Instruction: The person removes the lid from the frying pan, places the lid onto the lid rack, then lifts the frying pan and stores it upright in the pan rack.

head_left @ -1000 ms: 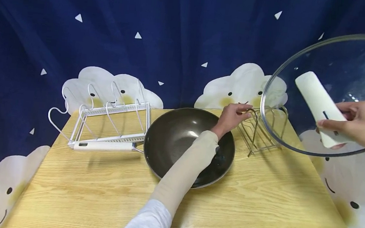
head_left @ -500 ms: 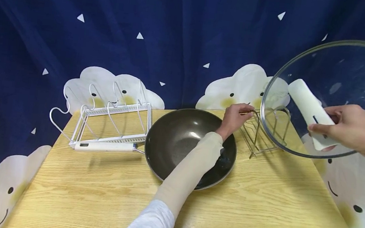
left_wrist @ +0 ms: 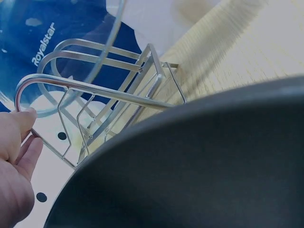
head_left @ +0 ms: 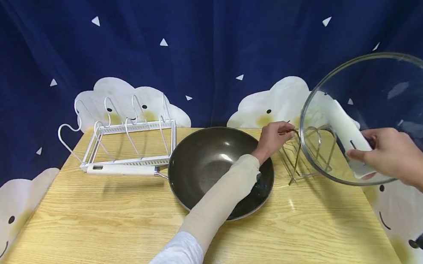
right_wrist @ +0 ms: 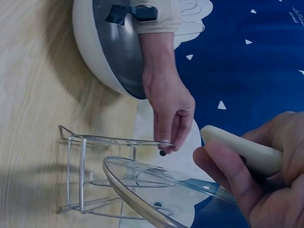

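Note:
My left hand (head_left: 272,139) reaches over the wok and pinches the top of the near loop of a metal lid rack (left_wrist: 114,95) at the table's back right. My right hand (head_left: 395,153) grips the white handle (head_left: 345,126) of a round glass pot lid (head_left: 398,89), held tilted nearly upright. In the right wrist view the lid's metal-edged rim (right_wrist: 126,190) overlaps the rack, just beyond the loop that the left fingers pinch. A dark wok (head_left: 208,162) stands on the table under the left forearm, its white handle (head_left: 122,170) pointing left.
A white wire rack (head_left: 129,140) stands at the back left, beside the wok's handle. The wooden table (head_left: 108,228) ends in front of a dark blue curtain (head_left: 139,12) with clouds and triangles. Its right edge runs below the lid.
The right hand has carried the lid left, down and farther back, so that its rim now overlaps the metal rack more. The left hand keeps its pinch on the rack.

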### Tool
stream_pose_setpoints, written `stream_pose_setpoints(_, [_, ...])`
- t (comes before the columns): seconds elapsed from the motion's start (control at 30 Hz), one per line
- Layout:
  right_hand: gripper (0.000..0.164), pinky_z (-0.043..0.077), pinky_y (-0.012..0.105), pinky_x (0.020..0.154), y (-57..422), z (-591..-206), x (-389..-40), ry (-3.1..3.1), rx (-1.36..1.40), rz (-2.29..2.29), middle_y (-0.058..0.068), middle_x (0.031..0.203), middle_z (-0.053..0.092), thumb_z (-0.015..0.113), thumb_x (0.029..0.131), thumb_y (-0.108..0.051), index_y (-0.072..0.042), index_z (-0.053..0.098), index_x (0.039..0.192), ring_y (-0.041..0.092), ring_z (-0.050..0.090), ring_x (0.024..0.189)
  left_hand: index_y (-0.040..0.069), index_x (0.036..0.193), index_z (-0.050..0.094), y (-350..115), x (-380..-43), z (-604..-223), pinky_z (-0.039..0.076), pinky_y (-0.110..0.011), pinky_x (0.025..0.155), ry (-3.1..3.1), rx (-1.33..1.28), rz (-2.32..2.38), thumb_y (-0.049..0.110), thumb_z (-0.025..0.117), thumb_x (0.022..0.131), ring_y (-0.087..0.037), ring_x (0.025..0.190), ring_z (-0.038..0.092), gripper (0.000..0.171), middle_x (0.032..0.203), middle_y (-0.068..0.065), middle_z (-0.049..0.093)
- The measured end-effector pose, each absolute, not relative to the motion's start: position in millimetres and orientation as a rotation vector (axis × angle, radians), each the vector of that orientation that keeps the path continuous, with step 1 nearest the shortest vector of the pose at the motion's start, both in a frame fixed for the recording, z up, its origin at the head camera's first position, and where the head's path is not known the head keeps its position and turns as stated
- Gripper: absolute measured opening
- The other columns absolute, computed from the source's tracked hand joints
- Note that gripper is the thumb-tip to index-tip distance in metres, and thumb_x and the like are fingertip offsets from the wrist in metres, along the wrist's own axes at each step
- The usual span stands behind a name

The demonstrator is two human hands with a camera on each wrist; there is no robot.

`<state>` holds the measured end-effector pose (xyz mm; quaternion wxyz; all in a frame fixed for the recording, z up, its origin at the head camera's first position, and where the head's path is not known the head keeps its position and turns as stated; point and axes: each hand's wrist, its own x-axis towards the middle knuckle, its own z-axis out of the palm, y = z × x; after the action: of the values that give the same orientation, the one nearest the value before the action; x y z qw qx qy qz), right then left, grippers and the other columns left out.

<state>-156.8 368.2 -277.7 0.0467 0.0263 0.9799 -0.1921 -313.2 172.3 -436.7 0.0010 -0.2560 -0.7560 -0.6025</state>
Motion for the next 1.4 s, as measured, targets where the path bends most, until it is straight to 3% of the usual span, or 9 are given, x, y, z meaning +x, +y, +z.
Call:
stream_pose_setpoints(0.17, [0.055, 0.057, 0.038, 0.053, 365, -286, -159, 2.995, 0.028, -0.614, 0.029, 0.093, 0.070, 0.073, 0.092, -0.021, 0.017, 0.055, 0.127, 0.031, 0.070, 0.072, 0.006, 0.112, 0.076, 175, -313, -437, 0.052, -0.010, 0.078, -2.365, -0.775, -1.859, 0.009, 0.072, 0.096, -0.004, 0.093, 0.071, 0.017, 0.106, -0.005, 0.078])
stream_pose_setpoints(0.57, [0.052, 0.057, 0.037, 0.051, 361, -296, -163, 2.993, -0.010, -0.616, 0.030, 0.092, 0.070, 0.072, 0.092, -0.019, 0.018, 0.056, 0.125, 0.029, 0.071, 0.068, 0.011, 0.113, 0.079, 177, -317, -441, 0.050, -0.008, 0.079, -2.412, -0.728, -1.698, 0.019, 0.073, 0.094, -0.006, 0.096, 0.072, 0.020, 0.104, 0.000, 0.079])
stream_pose_setpoints(1.23, [0.050, 0.058, 0.037, 0.050, 345, -306, -175, 3.001, -0.033, -0.595, 0.038, 0.100, 0.065, 0.069, 0.092, -0.015, 0.019, 0.055, 0.126, 0.030, 0.070, 0.065, 0.012, 0.110, 0.080, 177, -318, -443, 0.048, -0.006, 0.078, -2.391, -0.704, -1.719, 0.020, 0.075, 0.094, -0.007, 0.094, 0.073, 0.018, 0.103, -0.001, 0.079])
stream_pose_setpoints(1.4, [0.047, 0.057, 0.036, 0.048, 344, -308, -180, 3.014, -0.049, -0.580, 0.036, 0.095, 0.066, 0.069, 0.092, -0.014, 0.019, 0.056, 0.123, 0.030, 0.070, 0.064, 0.011, 0.110, 0.079, 176, -318, -442, 0.049, -0.007, 0.078, -2.392, -0.702, -1.727, 0.019, 0.075, 0.094, -0.007, 0.094, 0.073, 0.019, 0.103, -0.002, 0.079])
